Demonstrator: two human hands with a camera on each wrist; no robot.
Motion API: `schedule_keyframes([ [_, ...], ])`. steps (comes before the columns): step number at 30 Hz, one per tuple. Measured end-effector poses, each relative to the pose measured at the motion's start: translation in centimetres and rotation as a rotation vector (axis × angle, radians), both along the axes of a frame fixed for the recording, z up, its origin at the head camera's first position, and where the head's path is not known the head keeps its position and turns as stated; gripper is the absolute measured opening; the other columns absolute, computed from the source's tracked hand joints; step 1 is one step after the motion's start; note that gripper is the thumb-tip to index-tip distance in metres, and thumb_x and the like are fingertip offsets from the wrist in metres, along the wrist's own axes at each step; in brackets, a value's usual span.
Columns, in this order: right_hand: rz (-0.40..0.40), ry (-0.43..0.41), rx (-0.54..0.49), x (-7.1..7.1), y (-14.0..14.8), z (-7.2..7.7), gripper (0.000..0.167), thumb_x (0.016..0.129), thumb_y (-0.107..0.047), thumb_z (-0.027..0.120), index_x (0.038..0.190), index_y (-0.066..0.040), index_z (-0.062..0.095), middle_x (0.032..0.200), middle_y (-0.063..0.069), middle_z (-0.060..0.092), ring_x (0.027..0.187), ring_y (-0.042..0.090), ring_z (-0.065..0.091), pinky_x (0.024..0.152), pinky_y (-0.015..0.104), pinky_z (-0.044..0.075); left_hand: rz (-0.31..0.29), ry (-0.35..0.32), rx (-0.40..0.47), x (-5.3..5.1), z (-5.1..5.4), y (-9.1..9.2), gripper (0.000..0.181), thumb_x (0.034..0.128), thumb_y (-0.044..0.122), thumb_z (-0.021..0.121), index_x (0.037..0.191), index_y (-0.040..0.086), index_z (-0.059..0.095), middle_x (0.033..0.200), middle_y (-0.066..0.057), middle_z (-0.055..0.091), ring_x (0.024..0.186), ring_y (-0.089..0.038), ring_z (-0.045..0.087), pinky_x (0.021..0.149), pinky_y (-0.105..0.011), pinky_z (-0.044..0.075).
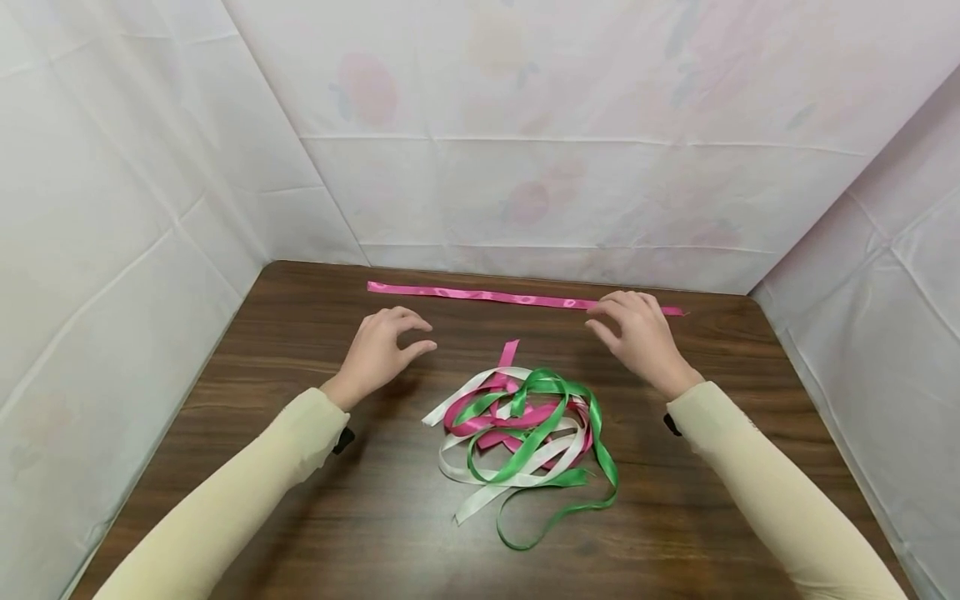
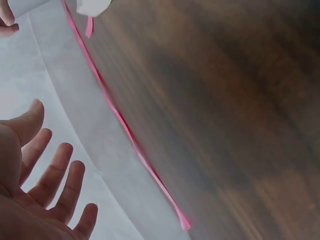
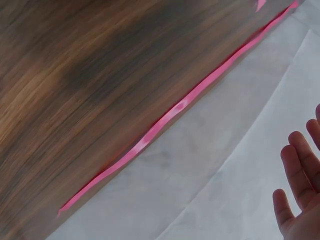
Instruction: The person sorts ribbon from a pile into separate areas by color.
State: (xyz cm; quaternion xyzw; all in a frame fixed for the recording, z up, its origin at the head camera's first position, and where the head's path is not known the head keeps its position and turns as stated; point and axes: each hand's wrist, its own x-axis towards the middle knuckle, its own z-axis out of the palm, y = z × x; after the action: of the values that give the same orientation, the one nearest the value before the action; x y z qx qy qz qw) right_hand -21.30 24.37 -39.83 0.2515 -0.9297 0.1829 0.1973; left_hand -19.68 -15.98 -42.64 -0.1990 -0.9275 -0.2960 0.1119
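A pink ribbon (image 1: 487, 296) lies stretched nearly straight along the far edge of the wooden table. Nearer the middle is a loose tangle of ribbons: green (image 1: 600, 417), white (image 1: 480, 500) and pink (image 1: 465, 425). My left hand (image 1: 378, 346) hovers left of the tangle, fingers loosely bent and holding nothing. Over the right part of the straight ribbon, my right hand (image 1: 637, 333) hangs in the air, also without anything in its grasp. Both wrist views show the straight ribbon (image 2: 120, 117) apart from the fingers (image 3: 295, 175).
Brown wood-grain tabletop (image 1: 300, 517) surrounds the ribbons. White cloth with faint pink prints (image 1: 525, 200) rises behind the far edge, and cloth walls (image 1: 112, 250) stand at the left and right. A dark band (image 1: 343, 440) shows at the left wrist.
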Motion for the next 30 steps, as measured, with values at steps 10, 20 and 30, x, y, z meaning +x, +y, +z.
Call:
schedule_keyframes([
  [10, 0.15, 0.063, -0.027, 2.1, -2.9, -0.5, 0.019, 0.086, -0.016, 0.084, 0.103, -0.008, 0.077, 0.105, 0.01, 0.076, 0.108, 0.031, 0.067, 0.103, 0.054, 0.044, -0.076, 0.058, 0.011, 2.7, -0.3, 0.5, 0.024, 0.0837, 0.024, 0.087, 0.104, 0.013, 0.08, 0.108, -0.005, 0.075, 0.103, -0.029, 0.067, 0.1, -0.056, 0.045],
  [20, 0.271, -0.018, -0.03, 4.2, -5.9, -1.2, 0.02, 0.088, -0.017, 0.082, 0.106, -0.011, 0.077, 0.106, 0.004, 0.074, 0.102, 0.024, 0.067, 0.103, 0.049, 0.045, -0.169, 0.029, -0.02, 5.4, -0.2, 1.0, 0.023, 0.0851, 0.027, 0.085, 0.104, 0.014, 0.081, 0.109, -0.002, 0.074, 0.106, -0.024, 0.066, 0.104, -0.053, 0.046],
  [30, 0.309, -0.14, 0.01, 5.4, -8.0, -1.3, 0.021, 0.09, -0.023, 0.081, 0.108, -0.013, 0.078, 0.108, 0.0, 0.074, 0.107, 0.021, 0.067, 0.105, 0.049, 0.046, -0.252, -0.005, -0.053, 7.0, -1.0, 1.1, 0.025, 0.0835, 0.028, 0.086, 0.103, 0.014, 0.081, 0.108, 0.001, 0.073, 0.106, -0.021, 0.064, 0.1, -0.051, 0.047],
])
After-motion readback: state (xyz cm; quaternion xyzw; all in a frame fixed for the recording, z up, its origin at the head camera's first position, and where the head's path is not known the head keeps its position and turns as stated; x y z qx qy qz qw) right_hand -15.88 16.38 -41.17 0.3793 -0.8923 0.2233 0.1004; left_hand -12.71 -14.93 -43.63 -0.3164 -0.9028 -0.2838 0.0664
